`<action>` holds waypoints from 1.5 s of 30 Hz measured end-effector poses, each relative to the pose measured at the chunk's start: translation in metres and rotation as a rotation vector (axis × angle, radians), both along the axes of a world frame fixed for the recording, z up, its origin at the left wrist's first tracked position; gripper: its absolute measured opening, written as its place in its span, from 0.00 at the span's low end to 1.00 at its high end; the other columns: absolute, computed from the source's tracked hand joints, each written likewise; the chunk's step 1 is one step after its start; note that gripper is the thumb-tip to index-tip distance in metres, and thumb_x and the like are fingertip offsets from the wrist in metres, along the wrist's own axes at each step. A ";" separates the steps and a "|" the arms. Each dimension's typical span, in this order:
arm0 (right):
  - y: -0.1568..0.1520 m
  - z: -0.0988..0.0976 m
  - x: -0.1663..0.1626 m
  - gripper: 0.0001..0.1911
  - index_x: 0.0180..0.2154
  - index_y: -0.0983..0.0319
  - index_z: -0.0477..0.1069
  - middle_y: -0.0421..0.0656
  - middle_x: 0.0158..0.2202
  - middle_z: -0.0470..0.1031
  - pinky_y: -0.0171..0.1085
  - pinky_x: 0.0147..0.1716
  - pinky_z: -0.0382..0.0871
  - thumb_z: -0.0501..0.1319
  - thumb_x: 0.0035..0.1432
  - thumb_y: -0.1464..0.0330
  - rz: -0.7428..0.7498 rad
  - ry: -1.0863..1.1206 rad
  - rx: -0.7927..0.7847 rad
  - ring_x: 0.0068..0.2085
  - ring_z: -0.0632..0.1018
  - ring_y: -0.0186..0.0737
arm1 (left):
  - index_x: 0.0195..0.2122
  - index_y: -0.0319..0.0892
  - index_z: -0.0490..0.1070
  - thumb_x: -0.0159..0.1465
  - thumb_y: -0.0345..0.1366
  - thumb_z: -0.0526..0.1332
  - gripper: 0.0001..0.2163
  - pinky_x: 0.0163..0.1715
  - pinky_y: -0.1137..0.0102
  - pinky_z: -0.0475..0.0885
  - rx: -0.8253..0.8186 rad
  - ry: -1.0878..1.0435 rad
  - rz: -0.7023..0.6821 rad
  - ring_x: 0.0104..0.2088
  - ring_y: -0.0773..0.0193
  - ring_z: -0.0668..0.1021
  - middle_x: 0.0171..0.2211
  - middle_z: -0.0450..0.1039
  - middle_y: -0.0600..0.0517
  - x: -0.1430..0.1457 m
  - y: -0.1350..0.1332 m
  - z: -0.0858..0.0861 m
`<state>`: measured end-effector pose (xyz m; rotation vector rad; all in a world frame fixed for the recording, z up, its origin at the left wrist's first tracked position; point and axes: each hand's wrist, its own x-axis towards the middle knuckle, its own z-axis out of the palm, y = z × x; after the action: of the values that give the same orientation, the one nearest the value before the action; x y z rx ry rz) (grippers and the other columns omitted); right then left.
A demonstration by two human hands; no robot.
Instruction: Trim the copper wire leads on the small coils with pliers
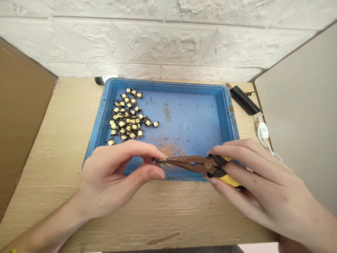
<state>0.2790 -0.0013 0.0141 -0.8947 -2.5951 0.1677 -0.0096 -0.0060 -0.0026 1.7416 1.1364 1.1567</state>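
My left hand (119, 179) pinches a small transformer (158, 162) between thumb and forefinger, above the front wall of a blue tray (160, 84). Most of that part is hidden by the fingers. My right hand (260, 186) is wrapped round needle-nose pliers (195, 164) with yellow and black handles. Their tips point left and meet the right edge of the part; whether they grip a pin or wire is too small to tell. Below the jaws lies a heap of thin copper wire bits (168, 146). Several more yellow-taped transformers (129, 121) are piled at the tray's left.
A black-handled tool (243, 100) with a metal tip leans on the tray's right rim. Its white cord has a switch (263, 130). A dark-capped container (99, 80) lies behind the tray's left corner. Brick-patterned wall (168, 42), cardboard (23, 116) and a pale panel (302, 105) surround the wooden table (60, 140).
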 end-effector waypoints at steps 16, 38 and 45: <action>-0.004 -0.001 0.001 0.10 0.37 0.59 0.67 0.51 0.48 0.78 0.48 0.42 0.75 0.63 0.72 0.76 -0.055 0.030 0.062 0.45 0.81 0.47 | 0.36 0.52 0.86 0.61 0.24 0.77 0.11 0.32 0.82 0.84 -0.203 -0.194 0.012 0.27 0.68 0.89 0.30 0.89 0.61 0.005 0.002 0.003; -0.003 -0.005 -0.003 0.13 0.31 0.60 0.73 0.49 0.46 0.83 0.49 0.38 0.71 0.64 0.70 0.76 -0.066 -0.062 0.184 0.43 0.80 0.50 | 0.31 0.50 0.85 0.55 0.24 0.77 0.11 0.24 0.85 0.81 -0.284 -0.182 0.151 0.22 0.66 0.88 0.23 0.87 0.61 0.011 0.004 0.006; -0.005 -0.007 -0.004 0.11 0.34 0.60 0.73 0.49 0.47 0.84 0.49 0.38 0.72 0.63 0.73 0.75 -0.072 -0.058 0.185 0.44 0.81 0.48 | 0.33 0.52 0.87 0.53 0.20 0.76 0.16 0.29 0.89 0.79 -0.344 -0.262 0.128 0.24 0.70 0.89 0.25 0.88 0.62 0.010 0.002 0.004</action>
<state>0.2753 -0.0059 0.0076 -0.9356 -2.5752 -0.1175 -0.0001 -0.0041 0.0011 1.2342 1.2149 1.1475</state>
